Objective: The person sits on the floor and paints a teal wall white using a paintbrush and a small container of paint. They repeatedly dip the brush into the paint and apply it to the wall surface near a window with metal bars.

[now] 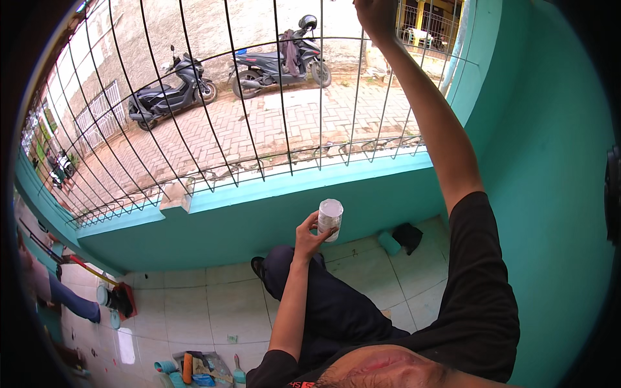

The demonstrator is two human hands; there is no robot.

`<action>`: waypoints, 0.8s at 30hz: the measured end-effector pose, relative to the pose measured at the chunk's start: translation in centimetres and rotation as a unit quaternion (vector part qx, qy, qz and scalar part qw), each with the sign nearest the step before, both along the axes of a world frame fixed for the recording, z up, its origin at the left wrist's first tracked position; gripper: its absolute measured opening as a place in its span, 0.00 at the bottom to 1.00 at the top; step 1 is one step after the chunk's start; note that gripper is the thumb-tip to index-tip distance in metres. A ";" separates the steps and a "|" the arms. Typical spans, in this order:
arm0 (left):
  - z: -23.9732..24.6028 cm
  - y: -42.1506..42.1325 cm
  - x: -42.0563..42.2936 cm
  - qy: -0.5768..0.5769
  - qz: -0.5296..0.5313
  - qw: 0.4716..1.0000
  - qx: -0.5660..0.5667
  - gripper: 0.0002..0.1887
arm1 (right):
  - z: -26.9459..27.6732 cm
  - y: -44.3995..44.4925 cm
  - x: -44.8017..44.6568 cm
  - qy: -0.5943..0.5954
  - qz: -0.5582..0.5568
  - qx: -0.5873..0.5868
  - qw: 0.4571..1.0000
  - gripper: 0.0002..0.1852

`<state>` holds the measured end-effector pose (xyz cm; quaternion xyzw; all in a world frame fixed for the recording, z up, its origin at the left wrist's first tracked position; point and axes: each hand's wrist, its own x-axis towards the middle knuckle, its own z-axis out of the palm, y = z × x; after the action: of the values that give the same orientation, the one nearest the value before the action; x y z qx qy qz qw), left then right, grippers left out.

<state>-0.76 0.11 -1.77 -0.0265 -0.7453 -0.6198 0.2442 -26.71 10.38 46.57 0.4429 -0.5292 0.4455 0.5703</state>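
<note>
My left hand (310,237) is wrapped around a whitish, translucent cylindrical cup (331,218), held in front of the turquoise low wall (252,223). The round top of the cup faces up towards me, pale and flat; what it contains cannot be made out. My right hand (378,19) is raised high beside the black metal window grille (276,87), near its right end. The picture's top edge cuts off the fingers, so whether they hold anything is hidden. Under the cup lies my bent leg in dark trousers (335,300).
On the tiled floor (184,300) lie a paint tray (213,363), an orange roller (187,368) and a paintbrush (239,371). A black bag (407,237) rests by the wall. Another person's leg (73,303) is at left, near a red dustpan (127,300). Motorbikes (279,63) stand outside.
</note>
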 end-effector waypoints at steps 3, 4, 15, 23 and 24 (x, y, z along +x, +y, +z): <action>-0.2 -0.3 0.4 0.000 0.003 1.000 0.013 0.31 | 0.2 -0.2 1.5 -0.043 0.049 -0.024 0.998 0.22; 0.0 -0.1 0.5 0.000 0.003 1.000 0.010 0.31 | 0.3 0.1 1.5 -0.029 0.038 -0.023 0.999 0.22; 0.4 0.0 0.4 -0.003 -0.003 1.000 0.008 0.32 | 0.0 0.1 -0.4 -0.029 -0.017 -0.032 0.999 0.20; 0.1 -0.5 0.5 -0.019 -0.005 1.000 0.008 0.31 | 0.4 -0.5 0.4 -0.015 0.031 -0.046 0.998 0.20; 0.2 -0.3 0.4 -0.019 -0.008 1.000 0.010 0.31 | 0.3 -0.4 -0.3 0.021 0.018 -0.054 0.998 0.20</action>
<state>-0.37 -0.15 -1.54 -0.0187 -0.7434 -0.6294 0.2255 -27.02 9.93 46.92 0.4302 -0.4841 0.4744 0.5963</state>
